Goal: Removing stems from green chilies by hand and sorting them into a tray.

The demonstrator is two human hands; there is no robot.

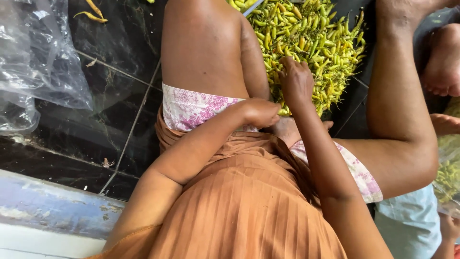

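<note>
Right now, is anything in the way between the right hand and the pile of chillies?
Nothing visible is. The right hand already rests on the near edge of the chilli pile, fingers among the chillies. The left hand sits closed just beside it.

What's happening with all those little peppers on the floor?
A person in an orange pleated garment sits on the dark tiled floor with a big pile of green and yellow chillies between their legs. The right hand reaches into the near edge of the pile, fingers among the chillies. The left hand is curled closed just beside it, near the lap; what it holds is hidden. A crumpled clear plastic bag lies off to the left, and another person's foot shows at the right.
</note>
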